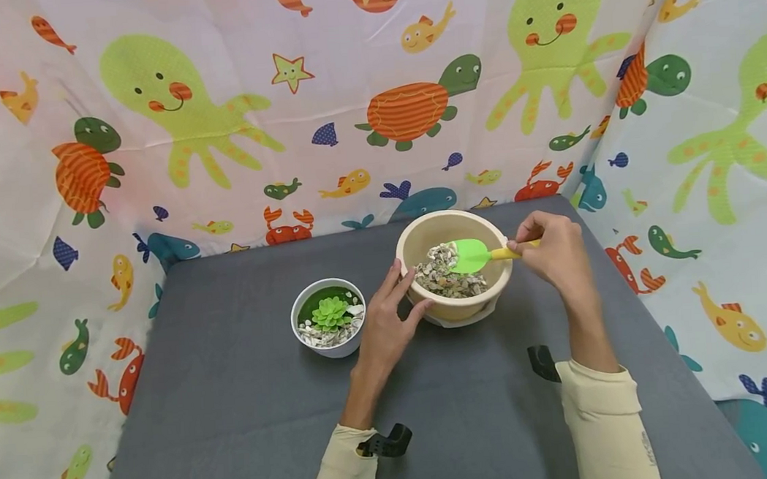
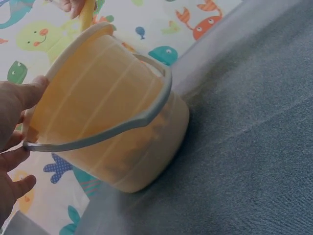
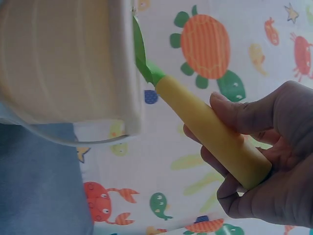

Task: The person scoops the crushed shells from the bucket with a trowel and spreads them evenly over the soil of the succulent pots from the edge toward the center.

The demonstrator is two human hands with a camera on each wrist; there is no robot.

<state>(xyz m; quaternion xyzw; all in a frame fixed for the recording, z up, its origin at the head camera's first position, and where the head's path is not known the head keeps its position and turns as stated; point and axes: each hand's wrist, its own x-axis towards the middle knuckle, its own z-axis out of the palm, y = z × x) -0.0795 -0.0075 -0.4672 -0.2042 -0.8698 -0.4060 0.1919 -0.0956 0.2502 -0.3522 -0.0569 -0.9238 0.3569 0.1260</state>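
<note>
A cream bucket [image 1: 460, 312] stands on the grey table, with mixed pale and brown gravel [image 1: 452, 285] inside. My left hand [image 1: 385, 324] holds it at the left and front of its rim, fingers and thumb spread along the edge. The bucket's grey handle [image 2: 110, 132] hangs down its outer side. My right hand [image 1: 553, 252] grips the yellow handle [image 3: 210, 132] of a toy shovel [image 1: 472, 255]. Its green blade is inside the bucket, tilted down, with light gravel at its tip. The thumb lies along the top of the handle.
Left of the bucket, a small white pot [image 1: 327, 353] holds a green artificial succulent [image 1: 331, 314] and white stones. A curtain [image 1: 336, 110] printed with sea animals hangs behind the grey table [image 1: 235, 395] and along both sides. Black wrist cameras [image 1: 391, 441] sit on both forearms.
</note>
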